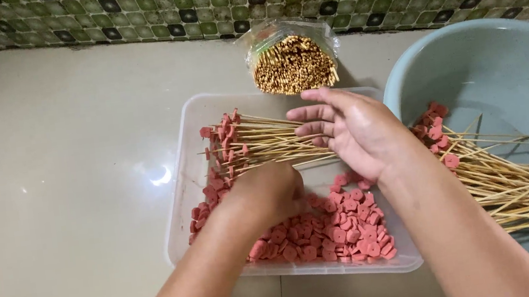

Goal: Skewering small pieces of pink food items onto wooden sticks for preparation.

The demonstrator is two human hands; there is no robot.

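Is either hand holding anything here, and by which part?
The left hand grips a bundle of skewers by their bare stick ends, pink slices at the far tips. The right hand is open above them, holding nothing.

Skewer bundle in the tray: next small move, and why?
Probably shift the bundle of loaded skewers right into the basin, beside the finished skewers. The left hand grips the bundle's bare ends over the sausage slices; the open right hand rests on it.
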